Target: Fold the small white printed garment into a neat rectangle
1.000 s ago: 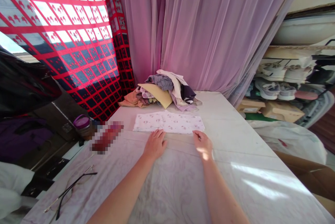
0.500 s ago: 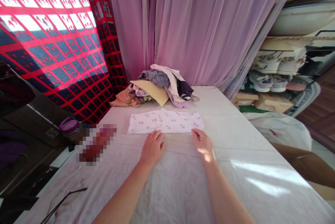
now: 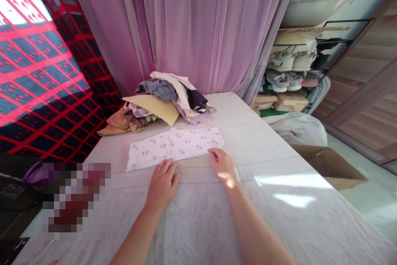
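Folded cloth [image 3: 175,147]: 1, white with small pink print, flat on table [image 3: 279,215] under a pale cover, just before a pile of clothes [image 3: 161,103]. Left: red-and-black checked curtain [image 3: 37,83]; a blurred patch, contents unreadable. Left hand [image 3: 161,183]: flat, fingers spread, tips at cloth's near edge. Right hand [image 3: 222,165]: flat, fingertips touching the edge. Behind: lilac curtain [image 3: 201,25]. Right: shoe rack [image 3: 291,66], 1 cardboard box [image 3: 328,165], partly cut off.

Folded white cloth with pink floral print [image 3: 175,147] laid flat on table, long strip, slightly slanted, near edge touched by fingertips of both hands.
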### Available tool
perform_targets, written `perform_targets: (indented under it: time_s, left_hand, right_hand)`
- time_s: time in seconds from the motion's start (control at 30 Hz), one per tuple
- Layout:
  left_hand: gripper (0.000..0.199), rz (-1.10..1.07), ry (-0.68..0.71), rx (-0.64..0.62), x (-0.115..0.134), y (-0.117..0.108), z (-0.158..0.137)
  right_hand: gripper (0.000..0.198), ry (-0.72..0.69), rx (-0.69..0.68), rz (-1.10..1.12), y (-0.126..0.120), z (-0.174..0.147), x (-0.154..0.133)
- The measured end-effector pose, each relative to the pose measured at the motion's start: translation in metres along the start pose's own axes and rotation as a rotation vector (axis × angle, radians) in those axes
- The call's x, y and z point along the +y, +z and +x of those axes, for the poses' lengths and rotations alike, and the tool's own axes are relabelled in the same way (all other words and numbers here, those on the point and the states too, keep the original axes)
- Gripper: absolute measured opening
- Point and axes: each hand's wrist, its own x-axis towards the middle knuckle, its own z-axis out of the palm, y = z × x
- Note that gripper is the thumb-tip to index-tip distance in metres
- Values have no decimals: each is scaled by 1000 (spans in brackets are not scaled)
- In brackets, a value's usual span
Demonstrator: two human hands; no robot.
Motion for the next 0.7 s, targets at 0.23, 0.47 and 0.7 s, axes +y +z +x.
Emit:
perform_targets:
  time_s: [0.23, 0.47, 0.7]
  left_hand:
    - [37, 22, 45, 12, -5, -3, 2]
    - [39, 77, 74, 12, -9, -4, 4]
    - [38, 86, 62, 8, -7, -7, 5]
  right_hand:
    - [28, 65, 21, 116, -1, 1, -7]
    - [27, 175, 53, 274, -6, 2, -12]
    - [24, 273, 81, 471, -9, 4, -17]
